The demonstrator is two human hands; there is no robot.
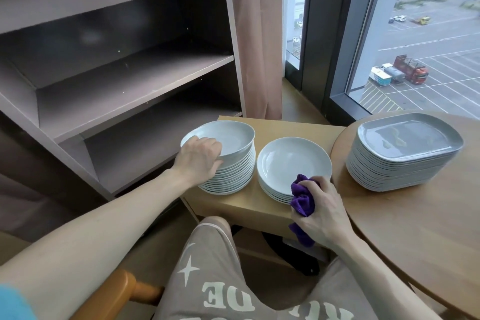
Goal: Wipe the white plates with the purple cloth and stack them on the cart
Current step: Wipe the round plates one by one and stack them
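Note:
Two stacks of round white plates stand on a small wooden cart (275, 125). My left hand (198, 161) grips the near-left rim of the top plate (231, 138) of the taller left stack (231, 176); that plate sits tilted, its right side raised. The shorter right stack (291, 163) has its top plate face up and bare. My right hand (320, 213) holds a bunched purple cloth (302, 202) at the front edge of the right stack, with cloth hanging below the fist.
A round wooden table (415, 228) at right carries a tall stack of grey rectangular plates (405, 153). An open brown shelf unit (124, 80) stands behind the left stack. My knees and a wooden chair arm (122, 291) are below. A window is beyond.

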